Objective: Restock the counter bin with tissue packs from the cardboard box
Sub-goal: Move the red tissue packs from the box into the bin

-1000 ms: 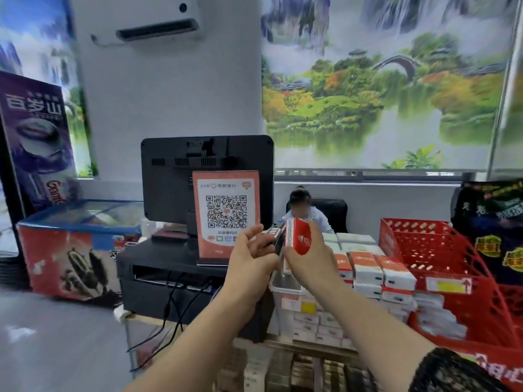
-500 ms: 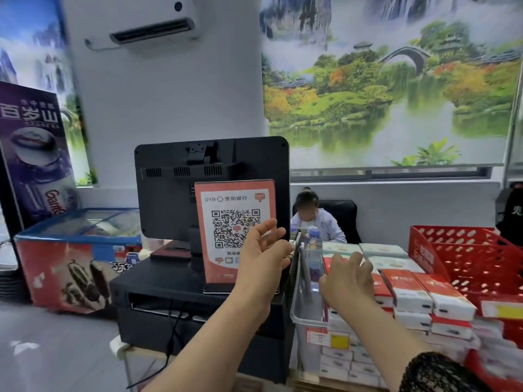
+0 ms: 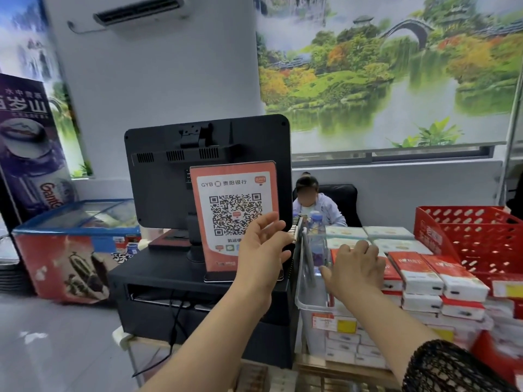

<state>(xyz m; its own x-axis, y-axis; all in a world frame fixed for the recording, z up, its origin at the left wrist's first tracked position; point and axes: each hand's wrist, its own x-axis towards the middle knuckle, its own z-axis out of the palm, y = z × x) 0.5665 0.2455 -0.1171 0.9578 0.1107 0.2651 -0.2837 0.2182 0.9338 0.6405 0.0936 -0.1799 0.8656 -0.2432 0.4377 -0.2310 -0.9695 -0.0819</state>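
Note:
A clear plastic counter bin (image 3: 305, 281) stands right of the register, filled with stacked red-and-white tissue packs (image 3: 416, 275). My right hand (image 3: 353, 267) is down inside the bin, on top of the left row. Its thumb and bent fingers wrap a tissue pack (image 3: 392, 274) that it mostly hides. My left hand (image 3: 263, 250) hovers beside the bin's left rim, in front of the QR sign. Its fingers are loosely spread and hold nothing. The cardboard box is out of view.
A black register monitor (image 3: 206, 171) with an orange QR sign (image 3: 235, 199) stands left of the bin. A water bottle (image 3: 315, 230) is at the bin's far end. A red plastic basket (image 3: 475, 236) sits on the right. A person (image 3: 314, 205) sits behind the counter. An ice-cream freezer (image 3: 76, 236) is far left.
My right hand carried the tissue pack from chest height down into the bin's left row. My left hand let go of it and stayed beside the rim.

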